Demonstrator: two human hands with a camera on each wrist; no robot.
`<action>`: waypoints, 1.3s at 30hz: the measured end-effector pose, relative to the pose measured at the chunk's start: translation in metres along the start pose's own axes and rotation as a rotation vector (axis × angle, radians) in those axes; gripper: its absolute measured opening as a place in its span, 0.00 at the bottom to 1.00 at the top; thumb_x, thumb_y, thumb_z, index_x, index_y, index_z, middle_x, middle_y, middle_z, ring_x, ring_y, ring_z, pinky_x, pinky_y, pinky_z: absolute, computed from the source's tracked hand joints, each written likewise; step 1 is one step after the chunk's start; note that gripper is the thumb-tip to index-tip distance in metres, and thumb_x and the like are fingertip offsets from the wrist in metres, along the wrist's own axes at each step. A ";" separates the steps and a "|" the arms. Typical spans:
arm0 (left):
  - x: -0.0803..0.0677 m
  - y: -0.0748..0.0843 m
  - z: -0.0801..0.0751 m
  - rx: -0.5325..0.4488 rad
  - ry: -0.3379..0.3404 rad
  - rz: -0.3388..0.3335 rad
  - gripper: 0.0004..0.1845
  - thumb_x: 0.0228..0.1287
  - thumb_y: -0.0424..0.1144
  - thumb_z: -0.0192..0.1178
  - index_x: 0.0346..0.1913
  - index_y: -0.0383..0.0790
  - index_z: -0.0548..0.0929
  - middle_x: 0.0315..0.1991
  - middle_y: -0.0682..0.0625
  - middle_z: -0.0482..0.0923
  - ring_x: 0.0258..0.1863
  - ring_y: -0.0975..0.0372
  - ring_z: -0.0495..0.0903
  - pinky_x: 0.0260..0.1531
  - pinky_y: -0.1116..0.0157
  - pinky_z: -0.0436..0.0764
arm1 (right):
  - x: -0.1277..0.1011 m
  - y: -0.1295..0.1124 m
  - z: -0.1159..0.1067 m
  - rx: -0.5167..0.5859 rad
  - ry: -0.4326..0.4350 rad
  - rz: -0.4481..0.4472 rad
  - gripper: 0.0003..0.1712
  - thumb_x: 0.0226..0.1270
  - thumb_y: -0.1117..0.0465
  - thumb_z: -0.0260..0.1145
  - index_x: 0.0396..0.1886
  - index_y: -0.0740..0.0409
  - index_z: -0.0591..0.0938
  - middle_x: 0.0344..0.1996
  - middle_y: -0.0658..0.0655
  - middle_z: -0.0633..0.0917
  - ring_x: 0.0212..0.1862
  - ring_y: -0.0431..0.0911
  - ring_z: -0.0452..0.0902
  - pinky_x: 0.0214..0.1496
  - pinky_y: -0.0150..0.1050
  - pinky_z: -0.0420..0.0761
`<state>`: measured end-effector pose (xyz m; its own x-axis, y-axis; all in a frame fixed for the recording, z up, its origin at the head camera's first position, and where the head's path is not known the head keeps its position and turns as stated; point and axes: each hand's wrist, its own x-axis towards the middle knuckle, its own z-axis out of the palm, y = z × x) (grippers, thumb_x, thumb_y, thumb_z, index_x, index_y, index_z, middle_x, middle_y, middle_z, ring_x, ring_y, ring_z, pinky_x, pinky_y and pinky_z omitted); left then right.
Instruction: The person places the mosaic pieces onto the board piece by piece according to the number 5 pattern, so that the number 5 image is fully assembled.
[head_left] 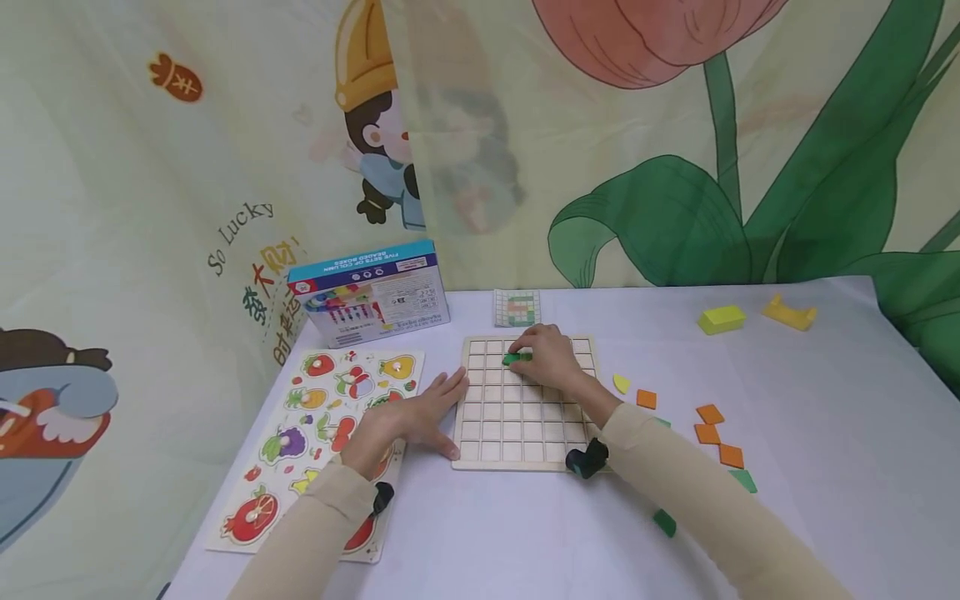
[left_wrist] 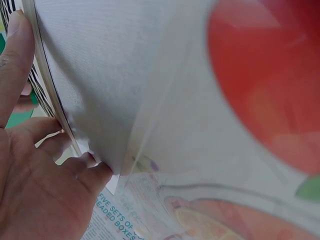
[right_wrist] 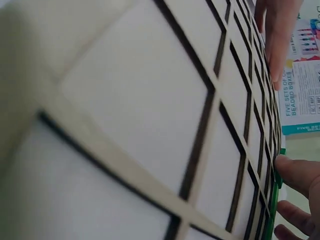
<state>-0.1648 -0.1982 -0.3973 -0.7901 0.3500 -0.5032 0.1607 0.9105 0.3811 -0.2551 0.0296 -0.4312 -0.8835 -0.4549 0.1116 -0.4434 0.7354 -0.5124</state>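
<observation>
A wooden grid board (head_left: 491, 435) of square cells lies on the white-covered table. My right hand (head_left: 551, 357) reaches over its upper part and pinches a small green tile (head_left: 512, 359) at the cells. Beside it shows another bit of green, partly covered by the fingers. In the right wrist view the thumb presses on the green tile (right_wrist: 278, 175) at the far side of the grid. My left hand (head_left: 414, 421) rests along the board's left edge with fingers spread; in the left wrist view its fingers (left_wrist: 47, 125) touch the board's side.
A fruit picture board (head_left: 281, 492) lies left, partly under the left arm. Behind stand a bead-set box (head_left: 375, 300) and a small patterned card (head_left: 517, 308). Orange tiles (head_left: 707, 433), a green tile (head_left: 664, 522) and a yellow piece (head_left: 621, 383) lie right; yellow blocks (head_left: 722, 320) sit farther back.
</observation>
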 end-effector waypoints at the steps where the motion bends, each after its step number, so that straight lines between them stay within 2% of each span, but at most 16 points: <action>1: 0.000 0.000 0.000 0.000 0.000 0.002 0.59 0.51 0.50 0.73 0.78 0.49 0.43 0.80 0.56 0.30 0.79 0.55 0.31 0.75 0.46 0.49 | 0.000 -0.001 0.001 -0.008 -0.001 0.008 0.12 0.62 0.54 0.69 0.44 0.51 0.88 0.56 0.63 0.78 0.61 0.62 0.69 0.57 0.62 0.71; 12: 0.002 -0.001 0.001 0.009 0.001 0.005 0.59 0.50 0.50 0.73 0.78 0.49 0.43 0.80 0.56 0.29 0.79 0.55 0.30 0.75 0.47 0.49 | -0.004 0.000 0.002 -0.035 -0.015 0.025 0.15 0.63 0.54 0.69 0.49 0.49 0.87 0.58 0.60 0.78 0.65 0.61 0.66 0.61 0.61 0.69; 19: 0.002 0.000 0.001 0.000 0.004 0.003 0.59 0.50 0.50 0.73 0.78 0.49 0.43 0.80 0.56 0.29 0.79 0.55 0.30 0.75 0.47 0.48 | -0.007 0.000 0.000 -0.033 -0.001 -0.001 0.15 0.64 0.56 0.68 0.49 0.52 0.87 0.57 0.62 0.78 0.64 0.63 0.66 0.60 0.62 0.69; 24: 0.002 0.000 0.001 0.000 0.007 0.001 0.59 0.50 0.49 0.73 0.78 0.48 0.44 0.80 0.56 0.30 0.79 0.55 0.30 0.75 0.46 0.47 | -0.012 0.007 -0.008 0.017 0.009 -0.018 0.16 0.64 0.58 0.67 0.51 0.55 0.86 0.58 0.64 0.78 0.65 0.65 0.65 0.62 0.64 0.66; 28: 0.003 0.002 0.001 -0.009 0.003 0.006 0.59 0.50 0.48 0.74 0.78 0.48 0.44 0.80 0.56 0.30 0.79 0.56 0.30 0.75 0.46 0.48 | -0.024 0.026 -0.026 0.064 0.020 -0.031 0.17 0.63 0.60 0.68 0.51 0.58 0.85 0.58 0.66 0.78 0.65 0.66 0.64 0.63 0.67 0.64; 33: 0.002 0.003 0.000 -0.021 0.002 -0.002 0.59 0.50 0.48 0.74 0.78 0.49 0.44 0.80 0.56 0.30 0.79 0.56 0.30 0.75 0.48 0.50 | -0.044 0.057 -0.064 0.108 -0.049 0.006 0.18 0.64 0.60 0.67 0.53 0.60 0.83 0.60 0.66 0.76 0.66 0.64 0.63 0.67 0.65 0.63; 39: -0.001 0.004 -0.001 -0.022 0.004 0.003 0.59 0.50 0.48 0.73 0.78 0.47 0.43 0.80 0.55 0.30 0.79 0.54 0.31 0.75 0.47 0.51 | -0.077 0.097 -0.099 0.041 -0.127 0.084 0.19 0.66 0.59 0.64 0.55 0.58 0.82 0.61 0.66 0.76 0.66 0.64 0.63 0.66 0.66 0.64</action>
<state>-0.1640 -0.1954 -0.3947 -0.7917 0.3523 -0.4991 0.1502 0.9041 0.4000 -0.2446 0.1859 -0.4049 -0.8897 -0.4548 -0.0402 -0.3603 0.7534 -0.5501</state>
